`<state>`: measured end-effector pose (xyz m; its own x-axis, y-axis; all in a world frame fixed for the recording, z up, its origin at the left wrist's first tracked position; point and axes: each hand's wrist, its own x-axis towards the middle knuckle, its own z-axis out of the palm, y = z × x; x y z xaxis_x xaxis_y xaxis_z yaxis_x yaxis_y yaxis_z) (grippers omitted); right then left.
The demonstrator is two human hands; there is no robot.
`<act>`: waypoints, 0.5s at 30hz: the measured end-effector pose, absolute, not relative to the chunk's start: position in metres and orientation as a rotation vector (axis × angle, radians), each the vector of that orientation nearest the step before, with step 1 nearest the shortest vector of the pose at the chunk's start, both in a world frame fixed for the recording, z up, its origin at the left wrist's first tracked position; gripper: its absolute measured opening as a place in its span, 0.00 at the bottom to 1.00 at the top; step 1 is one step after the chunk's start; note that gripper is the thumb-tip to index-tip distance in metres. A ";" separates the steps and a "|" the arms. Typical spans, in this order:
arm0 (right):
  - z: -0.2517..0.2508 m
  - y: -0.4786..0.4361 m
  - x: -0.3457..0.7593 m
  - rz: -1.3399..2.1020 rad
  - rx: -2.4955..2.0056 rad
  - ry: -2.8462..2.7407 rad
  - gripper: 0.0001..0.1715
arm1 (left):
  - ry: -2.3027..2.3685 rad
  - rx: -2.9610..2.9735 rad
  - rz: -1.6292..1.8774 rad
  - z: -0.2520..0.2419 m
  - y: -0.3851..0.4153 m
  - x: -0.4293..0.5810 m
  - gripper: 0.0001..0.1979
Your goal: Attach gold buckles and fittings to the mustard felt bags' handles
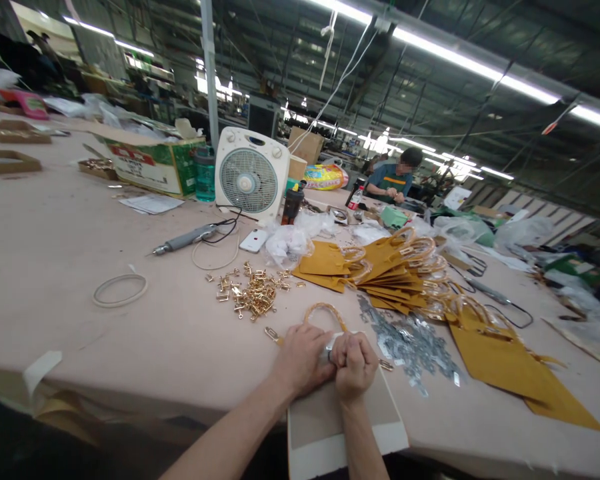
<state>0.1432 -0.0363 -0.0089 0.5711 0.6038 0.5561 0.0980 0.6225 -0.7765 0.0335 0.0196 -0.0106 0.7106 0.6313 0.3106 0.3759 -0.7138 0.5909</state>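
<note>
My left hand (301,360) and my right hand (354,363) are closed together near the table's front edge, pinching a small silvery part (329,349) between them. They rest on a beige board (330,427) that overhangs the edge. Just beyond the knuckles arches a woven amber handle (324,311) with a gold clasp (272,333) at its left end. A heap of gold metal fittings (253,293) lies further back on the left. To the right is a heap of silver metal pieces (410,340).
Mustard-yellow bags with handles (405,267) are stacked behind, and more mustard pieces (510,367) lie at right. A white box fan (251,175), a grey power tool (185,239), a phone (253,241), a tape ring (119,290) and a cardboard box (150,160) sit on the table. Another person (393,179) works far back.
</note>
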 end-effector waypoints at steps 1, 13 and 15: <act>-0.010 -0.034 0.144 0.342 -0.894 -0.947 0.25 | 0.770 2.423 0.688 -0.010 0.020 0.033 0.22; 0.003 -0.010 0.147 0.314 -1.254 -1.047 0.26 | 0.804 2.395 0.683 -0.009 0.019 0.034 0.15; 0.009 -0.012 0.153 0.458 -1.145 -0.899 0.27 | 0.792 2.404 0.682 -0.008 0.018 0.033 0.17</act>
<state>0.1526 -0.0121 0.0087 0.5822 0.7224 0.3731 0.1224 0.3758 -0.9186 0.0326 0.0181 -0.0076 0.7032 0.6466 0.2956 0.3881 -0.6975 0.6024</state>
